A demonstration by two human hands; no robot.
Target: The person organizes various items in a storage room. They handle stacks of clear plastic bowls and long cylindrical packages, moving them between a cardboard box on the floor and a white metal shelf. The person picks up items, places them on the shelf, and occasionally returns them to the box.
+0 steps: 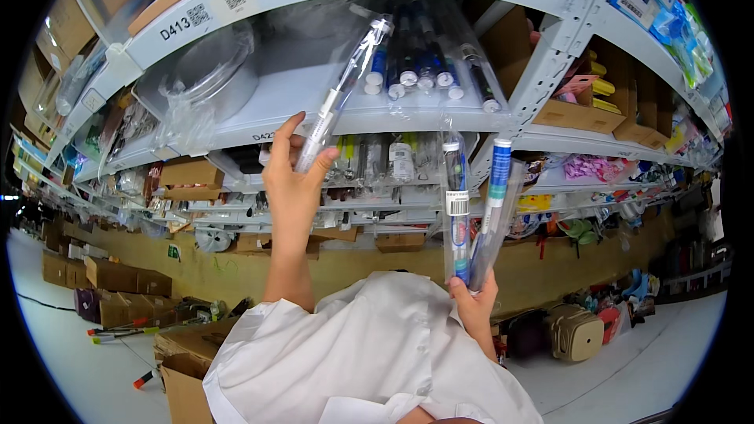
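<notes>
My left hand [296,159] holds the lower end of a long tube in clear plastic wrap [343,94], tilted up and to the right before a metal shelf. In my right hand [476,300], two similar long packaged tubes stand upright: one with a barcode label [457,203] and one with a blue and green end [499,171]. Beyond my left hand, several tubes with white round caps [425,79] lie on the shelf, their far ends in shadow. One dark tube in clear wrap [480,79] lies at their right. What the tubes contain, I cannot tell.
A round container in plastic wrap [215,79] stands left on the shelf. The white shelf edge [377,121] crosses ahead, with wrapped goods below. A perforated upright post [545,59] rises at right, beside open cardboard boxes [580,115]. Cardboard boxes [126,280] and a beige case [576,333] stand on the floor.
</notes>
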